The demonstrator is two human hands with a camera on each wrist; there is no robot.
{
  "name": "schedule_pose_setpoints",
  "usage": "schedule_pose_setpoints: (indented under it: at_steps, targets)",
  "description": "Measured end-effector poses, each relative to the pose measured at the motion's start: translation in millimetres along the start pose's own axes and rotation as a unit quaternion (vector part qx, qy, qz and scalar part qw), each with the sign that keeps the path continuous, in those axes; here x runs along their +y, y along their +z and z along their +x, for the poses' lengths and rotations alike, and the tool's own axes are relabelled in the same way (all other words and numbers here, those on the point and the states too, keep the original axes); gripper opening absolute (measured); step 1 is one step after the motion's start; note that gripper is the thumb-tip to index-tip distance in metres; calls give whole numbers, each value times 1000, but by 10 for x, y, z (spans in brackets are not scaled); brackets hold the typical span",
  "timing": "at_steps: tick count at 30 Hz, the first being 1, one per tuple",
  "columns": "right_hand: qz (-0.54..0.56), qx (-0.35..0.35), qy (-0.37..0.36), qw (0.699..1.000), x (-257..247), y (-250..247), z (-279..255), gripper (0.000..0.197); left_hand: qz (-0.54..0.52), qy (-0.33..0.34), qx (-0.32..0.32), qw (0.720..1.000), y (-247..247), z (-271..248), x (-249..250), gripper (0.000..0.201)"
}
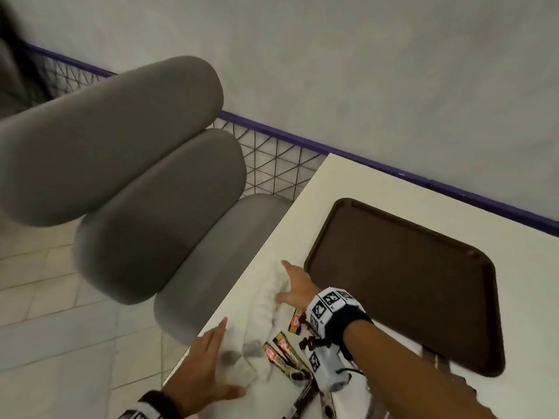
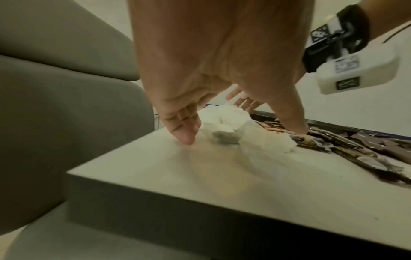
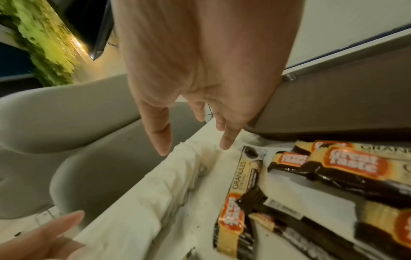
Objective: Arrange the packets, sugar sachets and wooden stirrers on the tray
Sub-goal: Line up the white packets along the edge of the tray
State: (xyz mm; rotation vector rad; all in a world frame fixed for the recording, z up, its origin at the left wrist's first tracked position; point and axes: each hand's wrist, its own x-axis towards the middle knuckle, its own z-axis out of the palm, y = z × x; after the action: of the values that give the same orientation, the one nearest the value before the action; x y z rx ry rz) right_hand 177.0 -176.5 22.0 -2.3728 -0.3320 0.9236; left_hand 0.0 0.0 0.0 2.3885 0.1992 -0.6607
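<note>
Several black-and-gold coffee packets point(image 1: 282, 352) lie in a loose heap on the white table, near the brown tray point(image 1: 402, 285), which has nothing on it. A crumpled white tissue point(image 1: 266, 319) lies along the table's left edge beside the packets. My left hand point(image 1: 223, 358) hovers open over the tissue's near end, fingers straight. My right hand point(image 1: 287, 281) is open over its far end, close to the tray's corner. In the right wrist view the packets point(image 3: 347, 167) lie just right of my right hand point(image 3: 194, 149). Neither hand holds anything.
A grey padded chair point(image 1: 136, 176) stands close against the table's left edge point(image 2: 155, 193). A wire-mesh rail with a purple top point(image 1: 272, 137) runs behind the table point(image 1: 348, 182). Pale tiled floor lies at the lower left.
</note>
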Motion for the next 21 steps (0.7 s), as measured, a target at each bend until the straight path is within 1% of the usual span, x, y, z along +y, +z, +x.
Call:
schedule_pose_setpoints:
  at_steps: [1,4,8,12,14,16,18,21]
  targets:
    - [-2,-7,8,1000,-17,-1,25,89,-2,9,0,1000,13,31,42,133]
    - [-19,-30,36,999,-31,9,77,95,-3,19,33,999,62,132,69,117]
    - [-25,-22,37,999,-41,61,95,90,-44,13,55,997,35,268,69,95]
    - [-14,-11,22,1000,-51,104,65,79,-12,15,48,999,-2,359,66,73]
    - [-3,-20,37,999,-52,122,80,77,-12,25,45,999,-39,384,62,60]
    - [-4,-41,43,998,-56,129,91,81,-15,34,43,998,-88,390,62,46]
    - [17,-52,36,998,-46,148,87,85,-41,40,58,997,-126,410,43,41]
    - [29,-51,1,998,-38,197,38,86,-92,45,100,990,-143,462,12,34]
